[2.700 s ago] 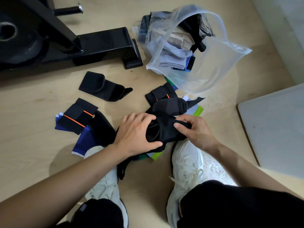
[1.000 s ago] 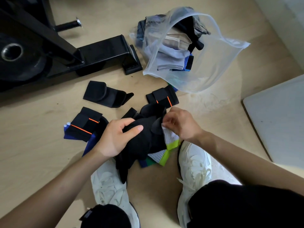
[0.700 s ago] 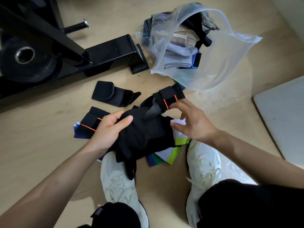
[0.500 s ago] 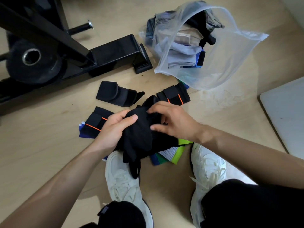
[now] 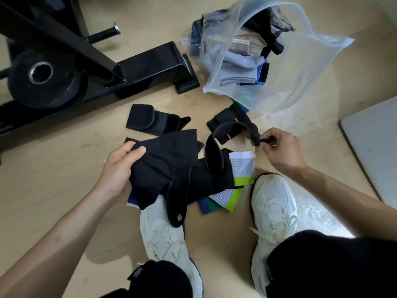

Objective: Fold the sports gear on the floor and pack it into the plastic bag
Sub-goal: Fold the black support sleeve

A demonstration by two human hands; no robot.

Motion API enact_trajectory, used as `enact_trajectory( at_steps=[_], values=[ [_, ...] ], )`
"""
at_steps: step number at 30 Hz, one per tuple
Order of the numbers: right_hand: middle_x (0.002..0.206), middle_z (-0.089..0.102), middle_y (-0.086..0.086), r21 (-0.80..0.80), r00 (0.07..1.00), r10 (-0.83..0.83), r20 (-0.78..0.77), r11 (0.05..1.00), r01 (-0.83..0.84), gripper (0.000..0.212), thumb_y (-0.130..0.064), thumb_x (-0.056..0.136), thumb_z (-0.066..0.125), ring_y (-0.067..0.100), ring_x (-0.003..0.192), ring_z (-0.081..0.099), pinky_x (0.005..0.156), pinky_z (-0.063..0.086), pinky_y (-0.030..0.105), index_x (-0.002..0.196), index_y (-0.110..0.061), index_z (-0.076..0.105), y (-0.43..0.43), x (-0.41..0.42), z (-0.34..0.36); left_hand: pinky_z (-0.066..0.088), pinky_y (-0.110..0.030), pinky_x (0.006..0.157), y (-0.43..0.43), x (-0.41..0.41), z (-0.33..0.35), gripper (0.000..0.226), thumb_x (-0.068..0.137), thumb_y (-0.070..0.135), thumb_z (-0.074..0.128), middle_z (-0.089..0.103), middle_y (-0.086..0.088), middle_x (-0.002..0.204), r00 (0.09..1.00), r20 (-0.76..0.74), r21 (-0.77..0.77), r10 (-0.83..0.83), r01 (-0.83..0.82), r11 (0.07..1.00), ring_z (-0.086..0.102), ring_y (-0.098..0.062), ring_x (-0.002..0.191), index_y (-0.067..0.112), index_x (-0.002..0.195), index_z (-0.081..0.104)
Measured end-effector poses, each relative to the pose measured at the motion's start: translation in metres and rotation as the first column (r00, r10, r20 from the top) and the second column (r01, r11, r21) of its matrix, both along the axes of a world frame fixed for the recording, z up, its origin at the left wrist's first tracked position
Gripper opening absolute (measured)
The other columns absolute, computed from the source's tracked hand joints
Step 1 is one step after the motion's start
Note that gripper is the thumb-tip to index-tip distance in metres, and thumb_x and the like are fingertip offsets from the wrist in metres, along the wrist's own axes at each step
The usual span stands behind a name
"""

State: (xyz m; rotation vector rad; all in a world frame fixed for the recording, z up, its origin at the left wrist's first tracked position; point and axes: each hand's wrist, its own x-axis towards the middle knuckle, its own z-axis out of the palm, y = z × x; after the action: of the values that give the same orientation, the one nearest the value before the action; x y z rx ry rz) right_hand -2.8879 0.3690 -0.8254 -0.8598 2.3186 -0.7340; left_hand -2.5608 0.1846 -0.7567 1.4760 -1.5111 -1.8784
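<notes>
We find the left hand (image 5: 120, 168) gripping the black brace (image 5: 167, 162); the right hand (image 5: 281, 150) pinches its strap (image 5: 211, 147) end, arched rightward. The plastic bag (image 5: 300, 78) lies beyond, far right.

light wood floor (image 5: 53, 190); black steel equipment frame (image 5: 148, 67) with weight plate (image 5: 40, 82) upper left; pale grey panel (image 5: 376, 147) at right edge

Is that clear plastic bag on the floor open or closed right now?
Open. The plastic bag lies on its side with its mouth gaping wide, and folded clothes show inside it.
</notes>
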Motion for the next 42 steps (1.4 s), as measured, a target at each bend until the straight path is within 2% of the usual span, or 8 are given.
enact_trajectory(
  at_steps=[4, 10, 14, 17, 21, 29, 37, 42],
  values=[
    [0.104, 0.066, -0.004, 0.017, 0.965, 0.157, -0.210, 0.987, -0.157, 0.046, -0.027, 0.073, 0.062, 0.024, 0.098, 0.046, 0.084, 0.045, 0.032, 0.119, -0.021, 0.066, -0.001, 0.023, 0.013, 0.053, -0.022, 0.070, 0.002, -0.010, 0.006, 0.031, 0.093, 0.020, 0.055, 0.075, -0.006, 0.109, 0.998, -0.061, 0.125, -0.017, 0.024, 0.992, 0.070, -0.017, 0.096, 0.005, 0.118, 0.066],
    [0.120, 0.063, -0.010, -0.197, 0.895, 0.253, -0.368, 0.919, -0.340, 0.053, -0.037, 0.070, 0.070, 0.023, 0.096, 0.039, 0.084, 0.041, 0.040, 0.122, -0.028, 0.067, -0.032, 0.058, 0.055, 0.054, -0.027, 0.084, 0.005, -0.033, 0.017, 0.040, 0.078, 0.026, 0.067, 0.074, -0.013, 0.111, 0.970, -0.182, 0.157, -0.163, 0.192, 0.969, 0.069, -0.023, 0.104, 0.006, 0.113, 0.068],
    [0.150, 0.033, -0.024, -0.136, 0.789, 0.611, -0.068, 0.777, -0.614, 0.070, -0.054, 0.070, 0.077, 0.020, 0.116, 0.030, 0.099, 0.028, 0.041, 0.134, -0.044, 0.052, -0.049, 0.066, 0.080, 0.041, -0.019, 0.059, 0.008, -0.054, 0.032, 0.013, 0.079, 0.031, 0.063, 0.053, 0.007, 0.067, 0.876, -0.257, 0.102, -0.409, 0.445, 0.890, 0.050, -0.007, 0.063, 0.026, 0.068, 0.058],
    [0.118, 0.061, -0.008, -0.108, 0.759, 0.648, 0.063, 0.760, -0.641, 0.032, -0.039, 0.076, 0.083, 0.010, 0.113, 0.041, 0.100, 0.029, 0.043, 0.100, -0.024, 0.069, -0.053, 0.058, 0.078, 0.038, -0.017, 0.057, 0.007, -0.060, 0.035, 0.022, 0.086, 0.026, 0.064, 0.049, 0.009, 0.064, 0.843, -0.210, 0.014, -0.495, 0.508, 0.861, 0.046, -0.004, 0.059, 0.028, 0.066, 0.054],
    [0.078, 0.065, 0.010, -0.179, 0.734, 0.554, 0.393, 0.829, -0.530, 0.023, -0.018, 0.080, 0.083, 0.009, 0.071, 0.058, 0.069, 0.046, 0.028, 0.078, -0.006, 0.063, -0.037, 0.036, 0.073, 0.046, -0.015, 0.061, -0.002, -0.044, 0.028, 0.023, 0.088, 0.034, 0.076, 0.067, 0.007, 0.069, 0.860, -0.016, -0.063, -0.510, 0.508, 0.859, 0.062, -0.003, 0.064, 0.021, 0.075, 0.062],
    [0.073, 0.070, 0.002, -0.109, 0.603, 0.067, 0.795, 0.993, 0.034, 0.014, 0.006, 0.085, 0.067, 0.013, 0.062, 0.066, 0.056, 0.052, 0.023, 0.083, -0.008, 0.065, -0.006, 0.010, 0.055, 0.052, -0.016, 0.064, -0.012, -0.019, 0.018, 0.028, 0.064, 0.047, 0.087, 0.077, 0.000, 0.079, 0.821, 0.158, 0.049, -0.549, 0.549, 0.835, 0.071, -0.008, 0.072, 0.026, 0.080, 0.078],
    [0.083, 0.064, 0.014, -0.088, 0.737, -0.102, 0.668, 0.973, 0.215, 0.003, -0.001, 0.092, 0.066, 0.018, 0.067, 0.066, 0.055, 0.055, 0.031, 0.092, 0.000, 0.063, 0.006, 0.011, 0.042, 0.063, -0.035, 0.075, -0.002, -0.026, 0.001, 0.018, 0.100, 0.014, 0.060, 0.077, -0.009, 0.108, 0.975, 0.032, 0.132, -0.220, 0.214, 0.968, 0.074, -0.023, 0.100, 0.013, 0.116, 0.069],
    [0.066, 0.058, -0.001, -0.109, 0.779, -0.205, 0.593, 0.938, 0.330, 0.038, -0.003, 0.090, 0.070, 0.016, 0.063, 0.064, 0.050, 0.051, 0.033, 0.069, 0.000, 0.038, 0.007, 0.023, 0.040, 0.062, -0.042, 0.075, 0.019, -0.040, -0.004, 0.007, 0.096, 0.019, 0.070, 0.077, -0.011, 0.101, 0.994, 0.111, -0.051, 0.022, -0.016, 0.999, 0.074, -0.029, 0.100, 0.019, 0.102, 0.073]
  ],
)
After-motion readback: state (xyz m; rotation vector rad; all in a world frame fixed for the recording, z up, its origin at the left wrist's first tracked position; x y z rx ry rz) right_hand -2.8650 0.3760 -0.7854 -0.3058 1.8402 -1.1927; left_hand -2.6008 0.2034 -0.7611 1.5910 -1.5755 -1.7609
